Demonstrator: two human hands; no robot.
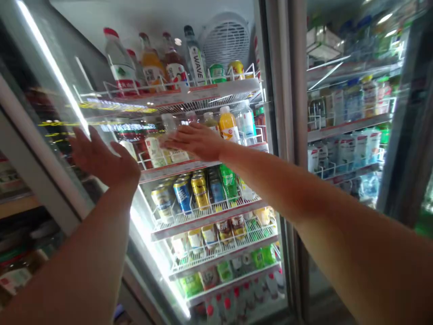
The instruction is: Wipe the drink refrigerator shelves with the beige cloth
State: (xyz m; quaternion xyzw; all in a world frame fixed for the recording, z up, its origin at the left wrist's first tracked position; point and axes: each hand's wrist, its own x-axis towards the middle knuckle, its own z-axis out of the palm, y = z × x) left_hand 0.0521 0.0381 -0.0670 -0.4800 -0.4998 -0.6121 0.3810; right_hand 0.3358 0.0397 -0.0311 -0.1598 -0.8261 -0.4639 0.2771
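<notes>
My left hand (103, 158) is raised at the left side of a lit drinks cooler, fingers spread, with nothing in it. It is in front of the bright light strip; whether it touches the glass I cannot tell. My right hand (196, 141) reaches across to the second shelf, palm down with fingers stretched out to the left. Its fingertips are slightly blurred in front of a pale-labelled bottle (155, 149); contact cannot be made out. Just right of this hand stands an orange juice bottle (228, 124), beside a white-and-blue bottle (247, 119).
The top shelf (189, 92) carries several bottles and two small cans. Below my hands, beer cans (200, 192) and a green bottle (229, 180) stand in wire racks. Lower shelves hold more drinks. A metal door post (291, 113) separates a second cooler at right.
</notes>
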